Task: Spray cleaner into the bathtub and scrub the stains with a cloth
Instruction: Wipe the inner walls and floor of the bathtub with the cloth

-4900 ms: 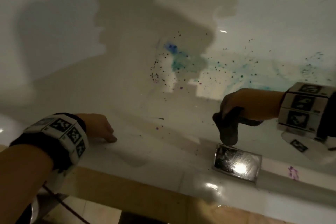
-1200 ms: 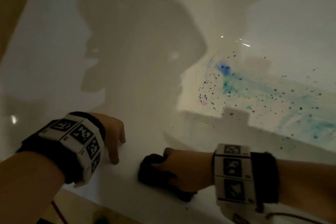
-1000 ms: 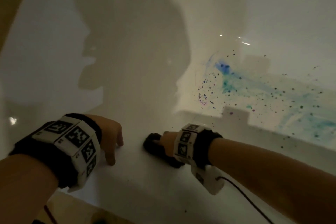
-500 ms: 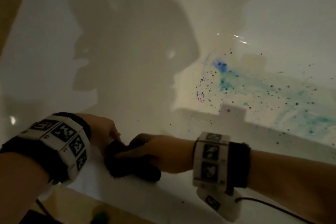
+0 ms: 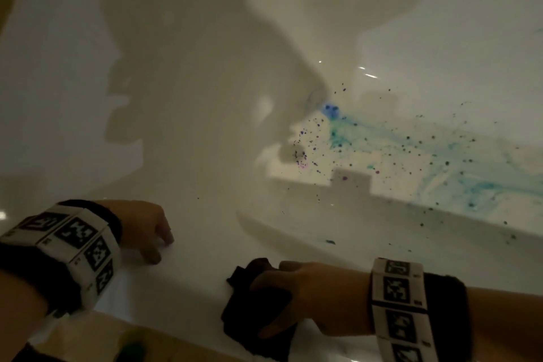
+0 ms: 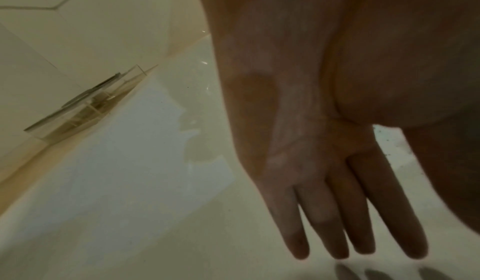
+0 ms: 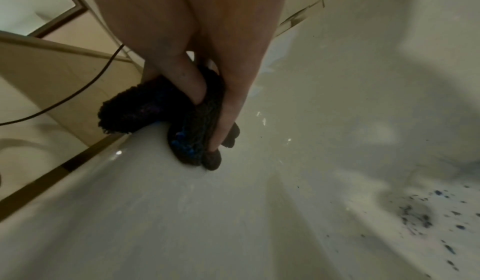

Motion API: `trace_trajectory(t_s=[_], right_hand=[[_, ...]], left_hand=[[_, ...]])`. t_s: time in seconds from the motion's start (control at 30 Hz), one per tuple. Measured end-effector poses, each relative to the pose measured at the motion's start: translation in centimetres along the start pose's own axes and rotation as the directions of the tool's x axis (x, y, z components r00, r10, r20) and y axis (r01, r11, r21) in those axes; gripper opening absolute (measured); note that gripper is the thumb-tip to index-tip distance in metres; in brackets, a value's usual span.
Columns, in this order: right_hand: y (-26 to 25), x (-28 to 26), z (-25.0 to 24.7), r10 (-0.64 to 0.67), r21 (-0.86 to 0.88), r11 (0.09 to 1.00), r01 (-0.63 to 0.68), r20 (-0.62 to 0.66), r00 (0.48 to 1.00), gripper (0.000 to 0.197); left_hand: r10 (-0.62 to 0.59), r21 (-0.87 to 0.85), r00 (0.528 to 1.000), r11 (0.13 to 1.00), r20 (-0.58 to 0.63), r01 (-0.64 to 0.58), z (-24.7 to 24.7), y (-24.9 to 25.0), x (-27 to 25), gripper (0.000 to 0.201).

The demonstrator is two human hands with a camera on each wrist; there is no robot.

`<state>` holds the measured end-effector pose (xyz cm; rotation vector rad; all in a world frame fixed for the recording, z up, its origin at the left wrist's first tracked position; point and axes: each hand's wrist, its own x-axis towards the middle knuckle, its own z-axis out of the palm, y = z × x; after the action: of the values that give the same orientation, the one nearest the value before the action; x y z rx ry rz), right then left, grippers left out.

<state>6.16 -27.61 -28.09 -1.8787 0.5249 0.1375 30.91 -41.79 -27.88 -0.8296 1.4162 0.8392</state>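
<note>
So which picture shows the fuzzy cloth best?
The right wrist view: the cloth is close, its fuzz shows, and the right hand grips it on the tub rim. The head view shows a dark lump. The left wrist view misses it.

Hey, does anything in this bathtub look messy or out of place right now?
Yes. Blue-green smears and dark specks stain the bathtub floor, away from the cloth that the right hand grips on the near rim.

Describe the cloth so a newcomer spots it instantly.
Start at the white bathtub and follow its near rim. The right hand grips the cloth there. It is the only dark, fluffy thing on the white rim, well short of the blue stains.
</note>
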Motion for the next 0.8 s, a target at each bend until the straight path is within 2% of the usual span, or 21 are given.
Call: trace_trajectory(t_s=[0.1,0.13,0.17,0.27,0.3,0.33,0.37,0.43,0.5,0.53,0.57,0.6,0.63,0.7,0.73,0.77,0.8], right_hand=[[-0.2,-2.9,1.5,0.189,0.018,0.982,-0.189,0.013,0.982,0.051],[-0.3,-4.0,1.9,0.184,-0.045,0.982,-0.184,0.003,0.983,0.053],[-0.4,-5.1,2.3,0.175,-0.038,0.984,-0.175,-0.011,0.985,0.053],[-1.0,-8.5,3.1,0.220,0.073,0.975,-0.212,-0.119,0.968,0.040],[-1.5,-9.7,3.1,0.293,0.141,0.952,-0.271,-0.169,0.941,0.039],[-1.7,-11.1,3.3,0.344,0.166,0.936,-0.309,-0.263,0.901,0.040],[-2.2,-12.7,3.3,0.420,0.207,0.907,-0.368,-0.369,0.829,0.044],[-3.1,-16.1,3.3,0.599,0.345,0.800,-0.490,-0.487,0.635,0.059],[-3.2,-19.9,3.5,0.741,0.505,0.669,-0.546,-0.511,0.436,0.066],[-2.6,-21.9,4.0,0.767,0.549,0.635,-0.543,-0.528,0.363,0.062],[-2.2,-24.1,4.6,0.788,0.608,0.611,-0.506,-0.526,0.321,0.052],[-1.9,-26.1,5.1,0.788,0.596,0.602,-0.531,-0.550,0.276,0.041],[-1.6,-28.0,5.5,0.802,0.613,0.567,-0.551,-0.564,0.197,0.038],[-1.0,-30.9,6.2,0.876,0.670,0.432,-0.604,-0.470,0.105,0.033],[-0.8,-32.3,6.8,0.888,0.610,0.386,-0.692,-0.449,0.099,0.038],[-0.8,-33.6,7.5,0.894,0.555,0.365,-0.747,-0.434,0.114,0.037],[-0.5,-34.5,8.4,0.900,0.539,0.375,-0.754,-0.405,0.158,0.029]], left_hand=[[0.050,-0.058,0.999,0.997,-0.018,-0.051,0.7,2.2,-1.0,0.047],[0.070,-0.068,0.997,0.995,-0.024,-0.071,1.1,3.0,-1.3,0.046],[0.089,-0.079,0.996,0.993,-0.027,-0.091,1.4,3.9,-1.6,0.046],[0.125,-0.125,0.990,0.983,-0.062,-0.132,2.6,6.8,-2.7,0.047],[0.133,-0.147,0.988,0.979,-0.084,-0.144,2.9,7.7,-3.0,0.048],[0.140,-0.171,0.984,0.972,-0.110,-0.158,3.3,8.7,-3.4,0.049],[0.147,-0.191,0.979,0.966,-0.140,-0.172,3.8,9.8,-3.8,0.050],[0.161,-0.193,0.964,0.960,-0.212,-0.202,4.7,12.5,-4.3,0.051],[0.172,-0.208,0.937,0.948,-0.304,-0.242,5.8,15.8,-4.5,0.052],[0.178,-0.217,0.920,0.940,-0.350,-0.264,6.4,17.6,-4.6,0.053],[0.182,-0.212,0.906,0.937,-0.382,-0.278,6.9,19.5,-4.7,0.054],[0.187,-0.198,0.896,0.938,-0.403,-0.285,7.3,21.2,-4.8,0.056],[0.197,-0.183,0.886,0.937,-0.420,-0.296,7.7,23.0,-4.7,0.058],[0.216,-0.175,0.874,0.932,-0.435,-0.317,8.2,26.5,-4.6,0.061],[0.222,-0.174,0.873,0.930,-0.435,-0.323,8.4,28.2,-4.5,0.062],[0.228,-0.174,0.872,0.928,-0.433,-0.330,8.5,29.8,-4.3,0.062],[0.233,-0.175,0.873,0.926,-0.428,-0.334,8.6,31.4,-4.2,0.062]])
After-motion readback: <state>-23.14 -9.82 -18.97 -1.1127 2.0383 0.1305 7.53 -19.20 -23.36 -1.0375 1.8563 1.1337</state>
